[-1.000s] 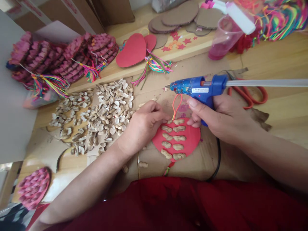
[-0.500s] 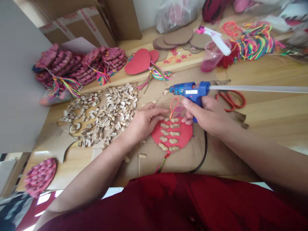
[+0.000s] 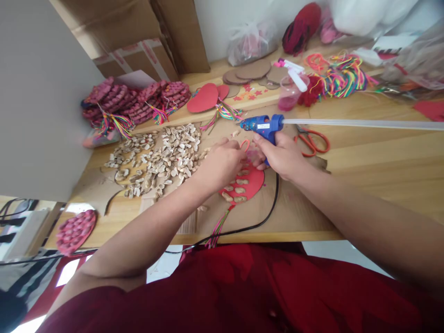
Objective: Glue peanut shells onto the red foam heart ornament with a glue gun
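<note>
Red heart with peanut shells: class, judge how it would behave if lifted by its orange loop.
Probably stiff: the red heart lies flat, like the cardboard cut-outs behind it. Likely light: it looks like thin card carrying small peanut shells. Its tassel would probably dangle limply, as its strands lie loose on the table.

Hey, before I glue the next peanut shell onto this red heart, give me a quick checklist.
1. Grip: the right hand is closed round the glue gun: ok.
2. Supply: a long glue stick sits in the gun's back: ok.
3. Hold-down: the left hand rests on the red heart: ok.
4. Safety: the nozzle is apart from the left hand: ok.
5. Stock: the peanut shell pile lies beside the left hand: ok.
6. Next shell already in the left hand: cannot tell.
</note>
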### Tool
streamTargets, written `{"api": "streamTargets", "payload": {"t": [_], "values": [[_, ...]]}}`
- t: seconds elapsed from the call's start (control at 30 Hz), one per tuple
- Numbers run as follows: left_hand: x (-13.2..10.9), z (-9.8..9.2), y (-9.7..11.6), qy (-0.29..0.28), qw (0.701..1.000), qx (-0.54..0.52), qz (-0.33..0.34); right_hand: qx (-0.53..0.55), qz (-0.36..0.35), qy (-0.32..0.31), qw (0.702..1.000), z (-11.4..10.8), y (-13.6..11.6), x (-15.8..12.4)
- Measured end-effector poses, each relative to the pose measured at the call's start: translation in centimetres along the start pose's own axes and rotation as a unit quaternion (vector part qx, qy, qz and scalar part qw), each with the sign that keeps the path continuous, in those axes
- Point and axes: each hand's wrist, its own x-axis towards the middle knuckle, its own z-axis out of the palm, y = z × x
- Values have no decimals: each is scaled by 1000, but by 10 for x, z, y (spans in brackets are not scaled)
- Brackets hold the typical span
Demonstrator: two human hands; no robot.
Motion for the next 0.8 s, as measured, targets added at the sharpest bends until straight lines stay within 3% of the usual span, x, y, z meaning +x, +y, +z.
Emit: {"api": "streamTargets", "payload": {"t": [0.33, 0.67, 0.8], "values": [[17, -9, 17, -102, 990, 95, -31, -12, 13, 29, 999, 6, -9, -2], [8, -2, 4, -49, 999, 6, 2, 30, 11, 30, 999, 5, -5, 0], [11, -6, -6, 19, 990, -138, -39, 64, 4, 29, 998, 6, -5, 1]]}}
